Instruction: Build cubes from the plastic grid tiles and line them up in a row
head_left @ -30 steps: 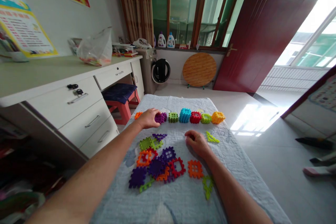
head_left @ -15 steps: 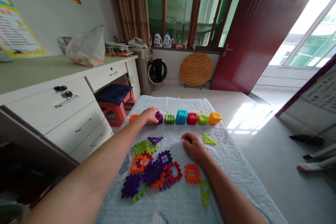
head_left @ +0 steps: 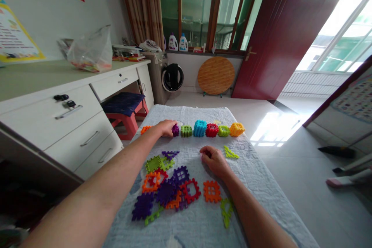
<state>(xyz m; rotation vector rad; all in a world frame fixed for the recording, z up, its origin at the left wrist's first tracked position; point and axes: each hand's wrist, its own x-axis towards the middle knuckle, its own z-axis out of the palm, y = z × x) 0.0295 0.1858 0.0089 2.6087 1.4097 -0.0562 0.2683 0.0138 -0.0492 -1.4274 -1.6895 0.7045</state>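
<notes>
My left hand [head_left: 165,127] reaches far across the light blue cloth [head_left: 261,178] and grips a purple block cube [head_left: 175,130] at the left end of a row. That row continues right with a green cube [head_left: 186,131], a cyan cube [head_left: 200,128], a red cube [head_left: 212,130], a lime cube [head_left: 223,131] and an orange cube [head_left: 236,129]. My right hand [head_left: 212,158] rests curled on the cloth, nothing visible in it, beside a green triangle piece [head_left: 230,152]. A pile of flat interlocking pieces [head_left: 167,186] lies nearer me.
An orange piece [head_left: 145,128] lies left of my left hand. A white desk with drawers [head_left: 66,120] and a red stool [head_left: 128,118] stand to the left. Beyond the cloth are a round wooden tabletop [head_left: 215,75], a dark red door [head_left: 279,35] and tiled floor.
My left hand stays on the purple cube, which sits closer against the green cube. The view shifted slightly; my right hand barely moved.
</notes>
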